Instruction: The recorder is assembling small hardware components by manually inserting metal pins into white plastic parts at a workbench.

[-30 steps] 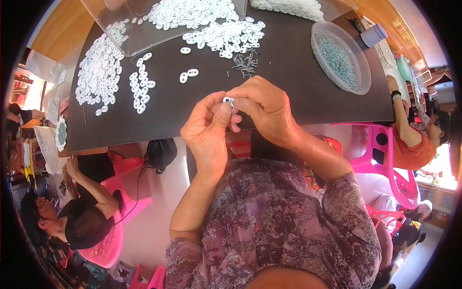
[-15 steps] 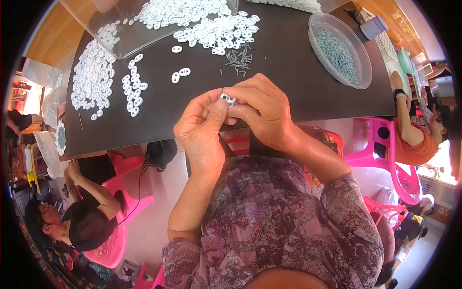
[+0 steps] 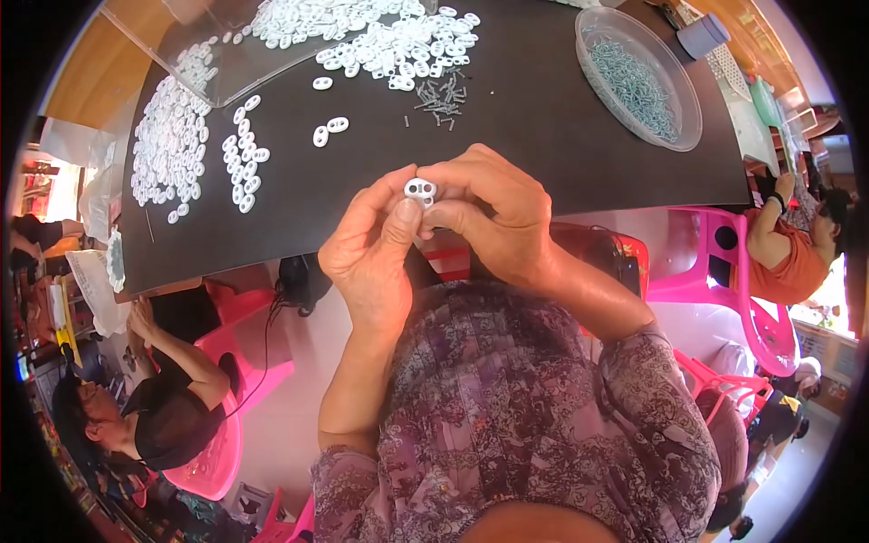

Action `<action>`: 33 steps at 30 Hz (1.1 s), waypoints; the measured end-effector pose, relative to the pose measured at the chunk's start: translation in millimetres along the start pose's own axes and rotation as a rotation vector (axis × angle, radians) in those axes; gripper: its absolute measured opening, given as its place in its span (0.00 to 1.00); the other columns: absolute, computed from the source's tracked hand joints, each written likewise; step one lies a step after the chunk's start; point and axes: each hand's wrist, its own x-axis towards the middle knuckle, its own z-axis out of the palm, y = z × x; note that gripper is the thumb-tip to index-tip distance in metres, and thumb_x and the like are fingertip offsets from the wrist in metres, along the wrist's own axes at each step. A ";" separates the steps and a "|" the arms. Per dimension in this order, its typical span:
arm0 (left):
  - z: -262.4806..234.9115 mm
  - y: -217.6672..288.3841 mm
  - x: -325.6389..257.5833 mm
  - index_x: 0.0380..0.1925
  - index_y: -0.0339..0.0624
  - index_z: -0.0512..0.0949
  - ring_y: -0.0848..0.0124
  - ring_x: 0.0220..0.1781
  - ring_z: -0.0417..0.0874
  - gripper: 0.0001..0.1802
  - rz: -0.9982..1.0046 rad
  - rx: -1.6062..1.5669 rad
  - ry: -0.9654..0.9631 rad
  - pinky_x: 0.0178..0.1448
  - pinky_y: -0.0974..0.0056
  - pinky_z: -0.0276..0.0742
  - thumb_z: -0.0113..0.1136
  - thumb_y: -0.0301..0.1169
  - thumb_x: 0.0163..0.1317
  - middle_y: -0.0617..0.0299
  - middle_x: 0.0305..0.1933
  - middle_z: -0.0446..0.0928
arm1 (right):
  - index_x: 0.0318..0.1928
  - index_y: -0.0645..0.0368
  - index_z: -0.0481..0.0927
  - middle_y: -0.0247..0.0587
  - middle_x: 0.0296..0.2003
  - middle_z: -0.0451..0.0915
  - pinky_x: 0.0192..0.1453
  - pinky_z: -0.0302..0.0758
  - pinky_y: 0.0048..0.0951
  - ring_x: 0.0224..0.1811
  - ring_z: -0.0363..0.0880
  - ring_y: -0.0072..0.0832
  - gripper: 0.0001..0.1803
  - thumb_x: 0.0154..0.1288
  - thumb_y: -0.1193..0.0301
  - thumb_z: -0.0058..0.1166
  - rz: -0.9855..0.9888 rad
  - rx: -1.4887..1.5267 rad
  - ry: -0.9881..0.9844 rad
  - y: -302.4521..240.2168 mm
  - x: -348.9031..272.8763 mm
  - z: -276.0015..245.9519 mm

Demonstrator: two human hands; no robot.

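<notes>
Between the fingertips of both hands is a small white oval plastic piece with two dark holes (image 3: 419, 189), held just beyond the table's near edge. Part of a second white piece seems to show beneath it, mostly hidden by fingers. My left hand (image 3: 373, 237) pinches it from the left, thumb in front. From the right, my right hand (image 3: 496, 210) grips it between thumb and forefinger. Ahead on the dark table lie a pair of like white pieces (image 3: 329, 131), a single one (image 3: 322, 83) and a small heap of grey screws (image 3: 441, 98).
A round clear tray (image 3: 683, 136) of screws stands at the right. White pieces form a large pile (image 3: 170, 145) at left, a short row (image 3: 244, 158) and a far heap (image 3: 407, 45), near a clear box (image 3: 217, 101). People sit on pink chairs at left (image 3: 204, 471) and right (image 3: 697, 262).
The held white piece has turned so its two holes face up more plainly. The view has shifted slightly; both hands keep their pinch.
</notes>
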 end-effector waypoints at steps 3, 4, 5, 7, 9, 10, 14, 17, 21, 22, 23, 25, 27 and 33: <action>-2.8 -6.4 -3.1 0.46 0.30 0.78 0.77 0.30 0.75 0.13 0.093 0.001 -0.018 0.34 0.73 0.73 0.59 0.23 0.63 0.62 0.33 0.76 | 0.38 0.63 0.80 0.36 0.25 0.78 0.31 0.70 0.27 0.27 0.73 0.28 0.15 0.46 0.82 0.62 0.010 0.039 0.036 0.7 -6.7 5.5; -2.8 -7.8 -4.2 0.46 0.30 0.78 0.77 0.31 0.74 0.13 0.154 0.038 -0.013 0.35 0.73 0.73 0.59 0.24 0.63 0.63 0.34 0.75 | 0.38 0.63 0.80 0.36 0.25 0.78 0.31 0.70 0.27 0.27 0.73 0.28 0.15 0.46 0.82 0.62 0.007 0.039 0.035 -0.9 -7.1 6.5; -2.8 -9.4 -5.3 0.46 0.30 0.78 0.78 0.32 0.74 0.13 0.216 0.074 -0.009 0.36 0.74 0.72 0.58 0.24 0.64 0.64 0.34 0.75 | 0.38 0.63 0.80 0.36 0.26 0.78 0.31 0.70 0.27 0.27 0.72 0.28 0.15 0.45 0.82 0.62 -0.008 0.022 0.049 -2.6 -7.1 7.3; -3.8 -16.0 -8.1 0.45 0.29 0.78 0.77 0.33 0.75 0.13 0.247 0.060 0.011 0.37 0.73 0.72 0.58 0.26 0.64 0.62 0.36 0.77 | 0.38 0.62 0.80 0.36 0.26 0.78 0.31 0.70 0.27 0.27 0.72 0.28 0.16 0.45 0.82 0.63 -0.025 0.005 0.062 -4.2 -7.7 8.9; -1.5 -17.8 -9.9 0.45 0.28 0.77 0.76 0.34 0.76 0.14 0.279 0.048 0.032 0.39 0.72 0.73 0.58 0.28 0.65 0.60 0.37 0.79 | 0.42 0.67 0.80 0.39 0.27 0.80 0.30 0.71 0.25 0.28 0.74 0.26 0.16 0.48 0.84 0.60 -0.137 -0.041 0.078 -4.2 -7.8 10.7; 0.7 -17.7 -10.6 0.44 0.28 0.77 0.77 0.35 0.75 0.13 0.301 0.026 0.053 0.39 0.72 0.73 0.58 0.29 0.65 0.61 0.38 0.78 | 0.42 0.67 0.80 0.39 0.27 0.80 0.30 0.71 0.25 0.28 0.74 0.26 0.16 0.48 0.84 0.60 -0.140 -0.039 0.077 -4.6 -7.6 12.1; 4.6 -18.1 -14.1 0.43 0.30 0.76 0.78 0.35 0.74 0.12 0.329 -0.040 0.092 0.40 0.73 0.72 0.57 0.30 0.66 0.62 0.38 0.78 | 0.38 0.64 0.79 0.38 0.26 0.78 0.28 0.69 0.28 0.26 0.71 0.31 0.17 0.43 0.82 0.64 -0.246 -0.075 0.137 -1.0 -6.9 15.9; 6.6 -15.4 -15.5 0.42 0.30 0.77 0.79 0.36 0.74 0.12 0.338 -0.021 0.116 0.41 0.73 0.72 0.57 0.29 0.66 0.62 0.37 0.78 | 0.38 0.65 0.78 0.39 0.26 0.78 0.28 0.69 0.28 0.26 0.71 0.31 0.18 0.43 0.82 0.64 -0.280 -0.075 0.138 -0.6 -7.5 17.8; 6.9 -11.2 -17.3 0.43 0.31 0.77 0.78 0.37 0.74 0.12 0.271 -0.070 0.109 0.42 0.73 0.72 0.57 0.29 0.66 0.62 0.38 0.78 | 0.40 0.64 0.78 0.39 0.28 0.78 0.29 0.70 0.29 0.27 0.72 0.31 0.18 0.44 0.81 0.64 -0.199 -0.049 0.104 -2.8 -10.6 18.1; 6.9 -10.5 -16.8 0.43 0.30 0.77 0.78 0.37 0.74 0.12 0.276 -0.051 0.111 0.42 0.73 0.72 0.57 0.29 0.66 0.62 0.38 0.78 | 0.40 0.64 0.78 0.39 0.28 0.78 0.29 0.70 0.29 0.27 0.72 0.31 0.18 0.44 0.81 0.64 -0.200 -0.046 0.105 -4.1 -11.0 17.8; 6.8 -10.2 -16.5 0.43 0.30 0.77 0.78 0.37 0.75 0.12 0.281 -0.033 0.112 0.43 0.73 0.72 0.56 0.29 0.66 0.61 0.38 0.78 | 0.40 0.63 0.78 0.39 0.28 0.78 0.30 0.70 0.29 0.27 0.72 0.31 0.18 0.45 0.81 0.64 -0.193 -0.049 0.102 -6.0 -11.0 17.3; 6.5 -10.4 -17.5 0.43 0.30 0.76 0.78 0.38 0.75 0.11 0.275 -0.022 0.112 0.43 0.72 0.72 0.56 0.29 0.66 0.61 0.38 0.78 | 0.41 0.63 0.78 0.39 0.29 0.78 0.31 0.70 0.29 0.28 0.73 0.31 0.18 0.46 0.81 0.64 -0.187 -0.050 0.099 -5.6 -11.9 16.6; 7.1 -10.8 -19.2 0.43 0.30 0.76 0.77 0.38 0.75 0.11 0.269 -0.012 0.112 0.44 0.72 0.73 0.56 0.28 0.67 0.61 0.39 0.78 | 0.41 0.63 0.78 0.38 0.29 0.78 0.31 0.71 0.29 0.28 0.73 0.31 0.17 0.47 0.80 0.64 -0.172 -0.017 0.115 -2.5 -13.8 16.8; 9.3 -15.0 -20.5 0.44 0.30 0.76 0.77 0.40 0.76 0.12 0.268 -0.030 0.067 0.46 0.72 0.73 0.54 0.28 0.68 0.60 0.40 0.78 | 0.41 0.62 0.78 0.38 0.30 0.78 0.32 0.70 0.29 0.28 0.73 0.31 0.14 0.51 0.80 0.61 -0.186 -0.068 0.141 -0.7 -14.5 15.0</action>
